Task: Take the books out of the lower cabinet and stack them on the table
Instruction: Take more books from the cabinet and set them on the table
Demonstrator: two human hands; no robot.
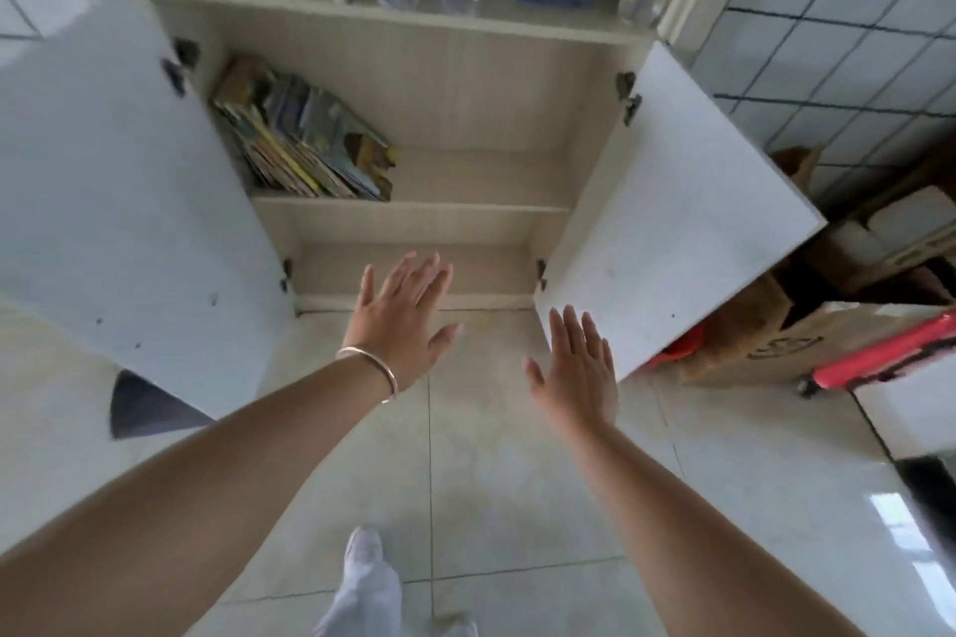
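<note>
Pale wood lower cabinet (414, 109) stands with both doors swung wide, and I see books (300, 140) leaning at its upper shelf's left end. My left hand (403, 321) and right hand (579, 367) hover flat, fingers spread, holding nothing. A cardboard box (750, 331) sits behind the right door (672, 202).

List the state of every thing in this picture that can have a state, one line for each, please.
left cabinet door: swung fully open.
right cabinet door: swung open.
books: still on the upper shelf of the lower cabinet, leaning left against the side wall.
lower shelf: no books visible on it.
left hand: open, fingers spread, holding nothing.
right hand: open, holding nothing.
cardboard box: flaps open.
</note>
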